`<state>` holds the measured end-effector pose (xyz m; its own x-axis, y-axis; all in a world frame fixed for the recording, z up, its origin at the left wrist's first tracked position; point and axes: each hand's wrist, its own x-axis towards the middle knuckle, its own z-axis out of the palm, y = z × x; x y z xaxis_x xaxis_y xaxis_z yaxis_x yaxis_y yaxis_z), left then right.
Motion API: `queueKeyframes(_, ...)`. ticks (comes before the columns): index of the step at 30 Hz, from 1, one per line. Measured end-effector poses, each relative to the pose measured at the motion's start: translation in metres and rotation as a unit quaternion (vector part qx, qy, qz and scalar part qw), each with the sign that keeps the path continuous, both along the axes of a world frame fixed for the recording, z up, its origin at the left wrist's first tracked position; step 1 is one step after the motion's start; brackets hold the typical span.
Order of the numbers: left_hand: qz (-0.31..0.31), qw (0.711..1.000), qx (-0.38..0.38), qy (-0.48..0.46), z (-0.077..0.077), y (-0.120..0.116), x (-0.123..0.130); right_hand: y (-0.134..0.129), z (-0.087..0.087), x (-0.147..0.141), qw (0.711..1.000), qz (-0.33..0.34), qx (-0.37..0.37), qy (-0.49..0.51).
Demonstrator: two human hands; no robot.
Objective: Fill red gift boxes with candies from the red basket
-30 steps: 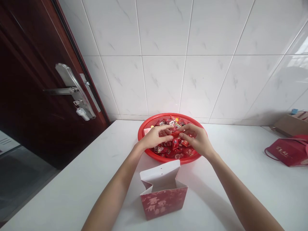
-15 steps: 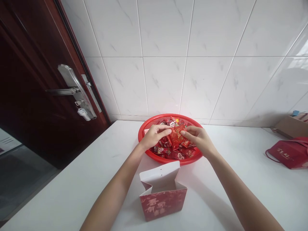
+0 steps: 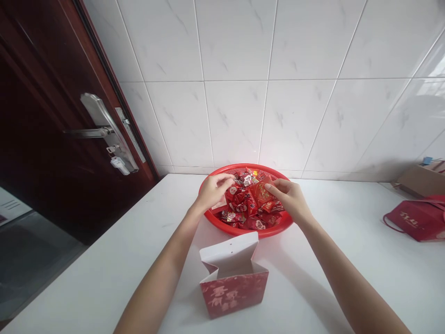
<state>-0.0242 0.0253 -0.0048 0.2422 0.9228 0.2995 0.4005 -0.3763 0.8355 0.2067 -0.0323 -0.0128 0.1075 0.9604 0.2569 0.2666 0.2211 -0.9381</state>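
In my right hand [image 3: 290,197], a flat red candy packet [image 3: 261,191] with gold lettering is pinched between thumb and fingers over the basket. My left hand [image 3: 212,191] hovers above the basket's left side, thumb and fingertips slightly apart with nothing visible between them. A pale pink packet [image 3: 219,204] lies just below it. The round red plastic basket [image 3: 208,219] holds many wrapped candies [image 3: 241,206], mostly red. In front of it stands a red paper gift box [image 3: 236,294] with its white-lined top open; neither hand touches it.
A dark red door [image 3: 41,111] with a metal handle [image 3: 88,133] and hanging keys stands at left. White tiles [image 3: 236,120] back the white table [image 3: 139,250]. At right are a closed red gift box [image 3: 417,220] with a loop handle and a brown cardboard box [image 3: 415,180].
My left hand has let go of the red candy packet and moved a little to the left. My right hand keeps the packet, now slightly further right.
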Motion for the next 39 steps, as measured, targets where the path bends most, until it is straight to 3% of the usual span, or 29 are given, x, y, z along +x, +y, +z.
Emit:
queueKeyframes(3,0.080,0.988,0.035,0.129,-0.001,0.007,-0.015,0.004,-0.004,0.004,0.997,-0.019,0.003,-0.070)
queueKeyframes(5,0.091,0.976,0.044,0.191,-0.002,0.009,-0.021,0.006,-0.007,0.005,0.995,-0.018,0.000,-0.100)
queueKeyframes(8,0.067,0.970,0.062,0.225,-0.003,0.009,-0.024,0.008,-0.009,0.004,0.991,-0.019,0.001,-0.134)
queueKeyframes(14,-0.057,0.969,0.045,0.237,-0.006,0.003,-0.006,0.008,-0.010,0.004,0.981,-0.014,0.001,-0.195)
queueKeyframes(22,-0.016,0.931,0.048,0.362,-0.004,-0.006,0.006,0.008,-0.013,0.001,0.964,0.054,-0.028,-0.258)
queueKeyframes(27,0.030,0.956,0.027,0.290,-0.005,-0.003,0.007,0.011,-0.016,0.001,0.942,0.091,-0.014,-0.322)
queueKeyframes(31,0.076,0.948,0.013,0.309,-0.008,-0.002,0.008,0.014,-0.017,0.004,0.938,0.121,-0.021,-0.325)
queueKeyframes(35,0.013,0.960,-0.027,0.279,-0.010,-0.002,0.009,0.016,-0.016,0.006,0.957,0.132,-0.034,-0.257)
queueKeyframes(39,-0.085,0.981,-0.048,0.169,-0.008,-0.007,0.012,0.011,-0.010,0.004,0.982,0.125,-0.048,-0.136)
